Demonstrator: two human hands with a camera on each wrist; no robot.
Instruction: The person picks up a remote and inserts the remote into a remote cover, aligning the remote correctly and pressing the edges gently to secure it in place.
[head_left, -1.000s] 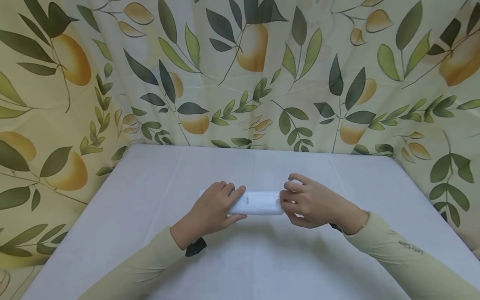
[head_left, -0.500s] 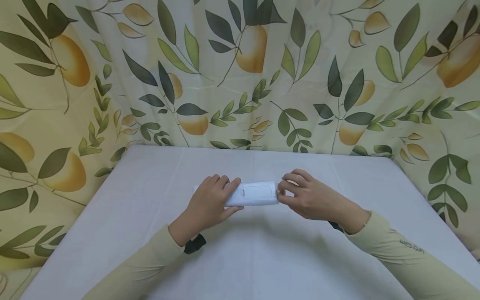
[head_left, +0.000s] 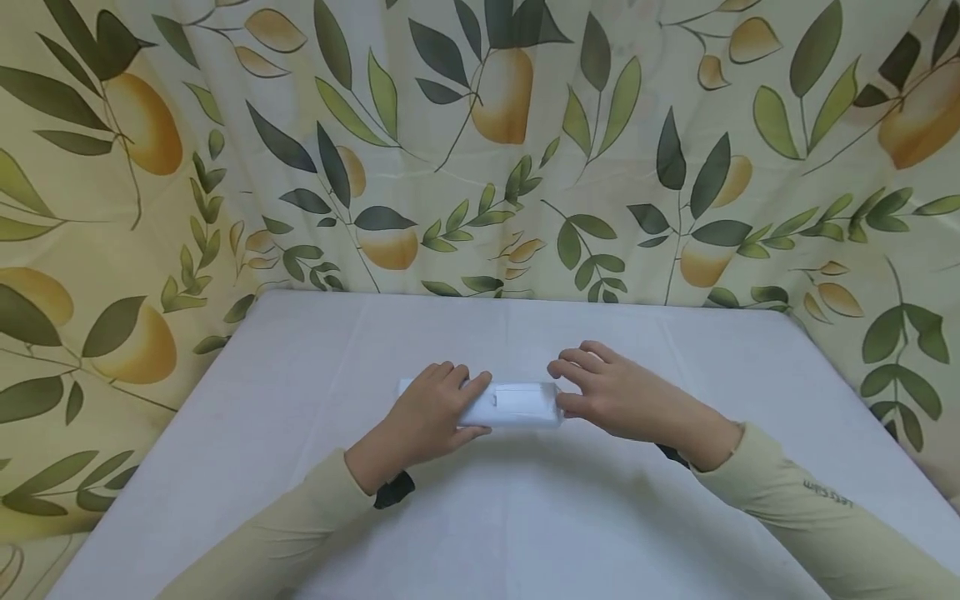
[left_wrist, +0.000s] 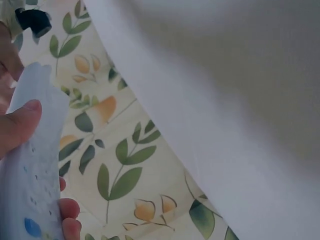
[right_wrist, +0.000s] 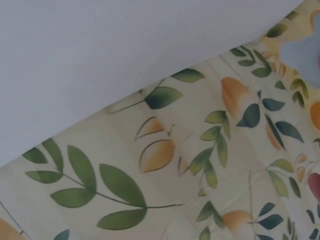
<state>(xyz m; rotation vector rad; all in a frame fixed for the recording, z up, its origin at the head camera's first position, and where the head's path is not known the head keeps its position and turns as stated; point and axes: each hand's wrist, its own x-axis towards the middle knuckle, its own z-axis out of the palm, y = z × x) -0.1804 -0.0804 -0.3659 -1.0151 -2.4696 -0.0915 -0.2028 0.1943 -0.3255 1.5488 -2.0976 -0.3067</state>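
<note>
A long white packet (head_left: 525, 402) with a rectangular flap-like panel is held lengthwise before me. My left hand (head_left: 426, 414) grips its left part, thumb on one side and fingers on the other. The left wrist view shows the packet (left_wrist: 32, 170) with small dark marks, a blue print and a ragged end, pressed by the left thumb (left_wrist: 22, 122). At the packet's right end is my right hand (head_left: 611, 396), its lowest digit right at the corner and the other fingers loosely bent and apart. In the right wrist view only a pale packet corner (right_wrist: 300, 57) shows.
A white-covered table (head_left: 480, 517) spreads beneath both hands. Behind and beside it hangs a curtain (head_left: 465, 192) printed with leaves and fruit. Dark straps (head_left: 393, 490) sit at the wrists.
The packet rose slightly and has come back down. My right hand's fingers were bunched at the packet's end and have since spread away from the lowest digit. The left hand keeps its grip.
</note>
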